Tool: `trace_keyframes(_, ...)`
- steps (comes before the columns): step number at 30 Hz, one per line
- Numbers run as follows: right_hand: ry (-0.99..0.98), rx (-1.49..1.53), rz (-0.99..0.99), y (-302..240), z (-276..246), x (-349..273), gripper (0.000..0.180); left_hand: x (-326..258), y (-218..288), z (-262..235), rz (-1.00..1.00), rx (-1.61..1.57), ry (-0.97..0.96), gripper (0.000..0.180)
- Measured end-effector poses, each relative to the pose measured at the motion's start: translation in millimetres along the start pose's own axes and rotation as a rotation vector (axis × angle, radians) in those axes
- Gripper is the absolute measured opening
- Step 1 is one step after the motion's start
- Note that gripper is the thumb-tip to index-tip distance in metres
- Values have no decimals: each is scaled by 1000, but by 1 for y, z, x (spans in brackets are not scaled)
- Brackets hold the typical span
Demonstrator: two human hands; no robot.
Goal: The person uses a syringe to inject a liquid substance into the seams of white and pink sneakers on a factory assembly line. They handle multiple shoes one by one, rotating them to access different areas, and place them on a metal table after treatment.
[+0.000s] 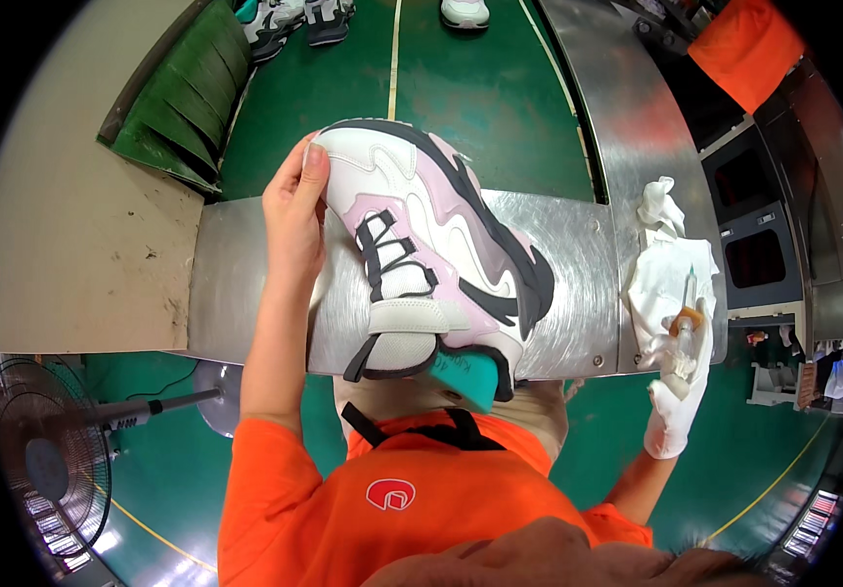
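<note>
A white and lilac sneaker (pixel 421 225) with black trim is tilted on its side in front of me, above the metal bench. My bare left hand (pixel 294 210) grips it by the toe, thumb on the upper. Inside its heel opening sits a teal shoe last (pixel 468 380). Off to the right, my right hand (pixel 674 416), in a white glove, is closed around a syringe (pixel 687 318) with an amber collar and a thin greenish tip pointing away from me. The syringe is over a crumpled white cloth (pixel 648 284). It stands apart from the sneaker.
Beyond the metal bench (pixel 255 284) runs a green conveyor belt (pixel 343 108) with more shoes (pixel 327 22) at its far end. A green slatted flap (pixel 182 98) edges it on the left. A fan (pixel 45 465) stands at lower left. An orange cloth (pixel 749 49) hangs at upper right.
</note>
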State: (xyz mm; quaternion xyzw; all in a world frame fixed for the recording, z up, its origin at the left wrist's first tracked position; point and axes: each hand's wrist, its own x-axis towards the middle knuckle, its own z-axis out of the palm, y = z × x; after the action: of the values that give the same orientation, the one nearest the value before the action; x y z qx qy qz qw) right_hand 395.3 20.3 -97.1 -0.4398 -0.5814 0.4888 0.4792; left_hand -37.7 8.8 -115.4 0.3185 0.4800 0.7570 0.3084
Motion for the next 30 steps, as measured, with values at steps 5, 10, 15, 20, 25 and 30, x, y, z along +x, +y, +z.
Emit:
trace_keyframes(5, 94, -42, 303, 12, -20, -18, 94, -4, 3, 1, -13, 31, 45, 45)
trace_keyframes(10, -180, 96, 331, -16, -6, -25, 100, -6, 6, 1, -17, 93, 65, 47)
trace_keyframes(15, -422, 594, 156, -15, 33, -10, 98, -11, 12, 10, -3, 88, 135, 48)
trace_keyframes(20, -466, 721, 314, -10, 61, 5, 51, -10, 12, 8, -29, 166, 143, 47)
trace_keyframes(25, -545, 570, 274, -4, 78, 20, 46, -8, 8, 5, -3, 153, 122, 46)
trace_keyframes(30, -474, 524, 252, 9, 76, 17, 41, -9, 9, 7, 0, 114, 117, 46)
